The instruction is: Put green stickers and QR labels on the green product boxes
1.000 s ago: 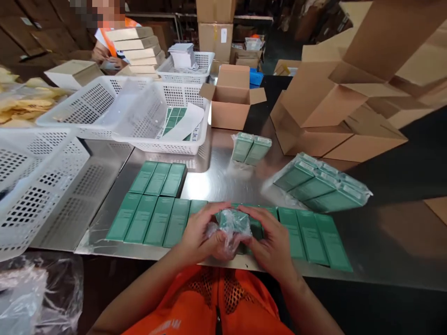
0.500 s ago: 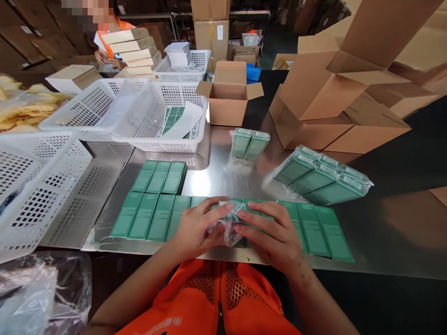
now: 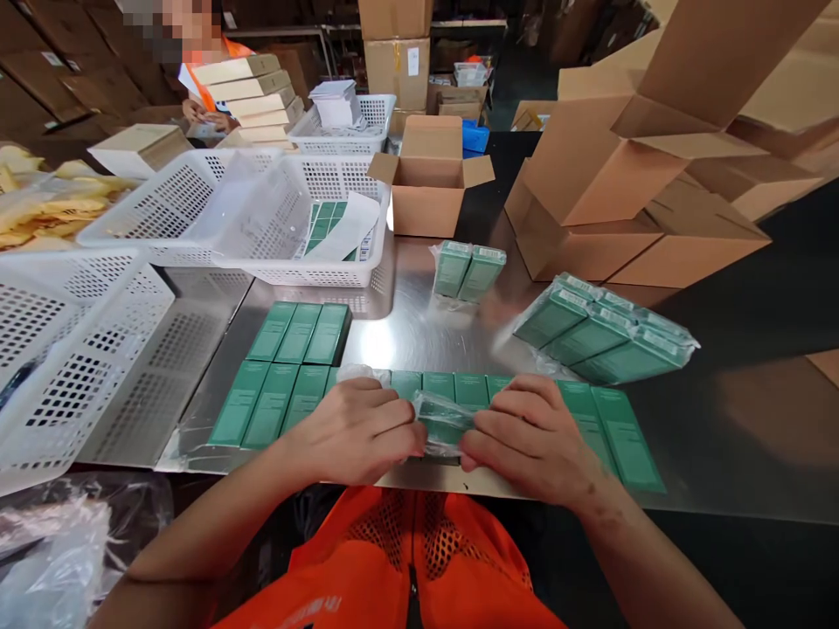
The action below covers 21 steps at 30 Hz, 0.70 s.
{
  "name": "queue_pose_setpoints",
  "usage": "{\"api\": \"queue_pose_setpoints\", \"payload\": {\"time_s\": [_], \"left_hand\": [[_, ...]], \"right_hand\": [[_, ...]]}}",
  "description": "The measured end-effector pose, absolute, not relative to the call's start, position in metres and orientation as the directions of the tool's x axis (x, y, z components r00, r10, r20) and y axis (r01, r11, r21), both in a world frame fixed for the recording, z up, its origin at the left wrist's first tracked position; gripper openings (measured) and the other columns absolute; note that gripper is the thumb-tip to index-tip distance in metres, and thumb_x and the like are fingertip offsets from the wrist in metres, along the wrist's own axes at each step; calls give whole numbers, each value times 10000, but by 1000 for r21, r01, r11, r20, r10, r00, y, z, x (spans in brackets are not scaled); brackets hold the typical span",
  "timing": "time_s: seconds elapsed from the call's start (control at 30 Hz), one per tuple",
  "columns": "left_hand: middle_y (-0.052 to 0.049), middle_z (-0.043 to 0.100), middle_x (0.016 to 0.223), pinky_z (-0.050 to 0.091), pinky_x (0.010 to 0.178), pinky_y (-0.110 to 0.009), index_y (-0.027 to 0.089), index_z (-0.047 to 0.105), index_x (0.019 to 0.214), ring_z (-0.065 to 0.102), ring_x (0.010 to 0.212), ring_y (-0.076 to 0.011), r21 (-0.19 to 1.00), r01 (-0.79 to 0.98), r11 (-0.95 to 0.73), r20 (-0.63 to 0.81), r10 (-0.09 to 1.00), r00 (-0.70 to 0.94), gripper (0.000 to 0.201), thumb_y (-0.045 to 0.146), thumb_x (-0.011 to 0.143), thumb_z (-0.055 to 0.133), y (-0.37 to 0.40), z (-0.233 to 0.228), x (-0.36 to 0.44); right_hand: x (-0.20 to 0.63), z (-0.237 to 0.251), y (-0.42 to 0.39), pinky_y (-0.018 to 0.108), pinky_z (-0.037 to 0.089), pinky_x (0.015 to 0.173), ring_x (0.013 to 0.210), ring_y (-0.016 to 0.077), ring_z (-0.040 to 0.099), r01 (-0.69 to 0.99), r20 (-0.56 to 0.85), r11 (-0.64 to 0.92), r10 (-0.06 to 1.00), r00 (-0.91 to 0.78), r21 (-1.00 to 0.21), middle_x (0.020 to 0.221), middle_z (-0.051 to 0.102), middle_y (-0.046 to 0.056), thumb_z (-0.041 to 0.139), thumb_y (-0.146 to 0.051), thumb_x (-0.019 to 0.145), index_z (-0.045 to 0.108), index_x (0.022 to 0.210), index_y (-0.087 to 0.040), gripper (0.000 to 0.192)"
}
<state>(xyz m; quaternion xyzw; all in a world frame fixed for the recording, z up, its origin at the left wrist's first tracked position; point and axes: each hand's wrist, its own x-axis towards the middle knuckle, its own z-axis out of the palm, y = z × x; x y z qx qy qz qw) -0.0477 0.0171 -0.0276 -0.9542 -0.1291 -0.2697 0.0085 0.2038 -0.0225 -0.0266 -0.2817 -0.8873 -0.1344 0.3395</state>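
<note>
My left hand [image 3: 367, 430] and my right hand [image 3: 528, 437] are both closed on a clear plastic bag [image 3: 440, 404], which stretches between them. Beneath the bag lies a row of green boxes [image 3: 405, 384] along the table's front edge; my hands cover part of that row. A crumpled bit of plastic shows behind my left knuckles. Three more green boxes [image 3: 301, 334] form a second row at the left. Farther back stand two green boxes [image 3: 470, 271] in clear film, and at the right a larger film-wrapped pack of green boxes [image 3: 603, 328].
White baskets [image 3: 298, 273] line the left and back, one with printed sheets inside. An open carton [image 3: 426, 205] stands behind the wrapped boxes. Large open cartons [image 3: 590, 175] rise at the right. Across the table is a person in an orange vest. Plastic bags [image 3: 52, 559] lie at lower left.
My hands have moved apart and turned knuckles up. The plastic, bunched between my fingertips before, is now drawn out between both hands.
</note>
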Motion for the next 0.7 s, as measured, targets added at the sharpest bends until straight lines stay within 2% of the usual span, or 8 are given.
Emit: {"api": "queue_pose_setpoints", "payload": {"time_s": [0.07,0.17,0.3,0.4,0.47,0.53,0.63,0.7], "left_hand": [[1,674,810,341,559,-302,197,568,877,525,573,-128,-52,327,-943,506,258,823,122,163,960,485,16,-29,-47],[-48,711,1108,352,561,-298,212,571,914,569,616,-124,-131,413,-901,470,310,826,93,139,935,518,14,-33,-46],[-50,665,1272,373,533,-287,227,582,928,558,588,-109,-128,419,-899,436,329,838,103,163,948,504,16,-37,-43],[-57,658,1254,399,526,-273,234,590,946,563,589,-109,-93,430,-898,445,349,825,86,209,957,508,20,-39,-40],[-70,651,1246,410,517,-271,240,598,971,575,595,-117,-61,450,-891,440,381,813,87,235,957,512,23,-40,-39],[-86,635,1264,427,518,-276,246,603,982,609,629,-136,-29,454,-891,428,399,811,102,247,959,503,26,-42,-36],[-123,594,1312,448,522,-276,242,613,991,637,665,-151,16,463,-886,397,431,810,136,226,955,482,27,-42,-32],[-150,565,1340,461,524,-274,226,623,997,637,659,-147,53,486,-872,355,471,807,159,216,954,470,26,-38,-30]], "right_hand": [[205,-29,-23,355,472,760,793,144,646,571,680,817,373,-631,81,783,741,-86,712,-300,908,677,779,-309,134],[206,-30,-24,346,467,778,870,137,658,550,670,832,365,-647,77,894,763,-119,745,-293,880,676,824,-317,92],[207,-27,-21,334,463,731,684,130,595,576,662,812,380,-646,95,676,678,-94,665,-274,930,642,750,-311,185],[211,-32,-15,345,476,730,715,158,608,616,699,783,393,-598,87,706,676,-52,672,-275,915,635,758,-319,166],[213,-42,-14,331,502,735,785,172,640,647,696,761,485,-529,-39,753,687,-40,664,-247,901,639,779,-319,144],[214,-55,-16,298,528,682,787,173,662,683,648,693,633,-423,-231,763,682,-30,602,-218,912,641,799,-300,146],[211,-71,-22,261,549,579,716,170,686,665,495,523,830,-256,-533,801,700,-16,548,-223,910,671,884,-279,137],[210,-77,-24,261,567,566,711,179,702,620,404,437,892,-204,-652,842,722,-13,581,-242,890,690,922,-282,121]]}}
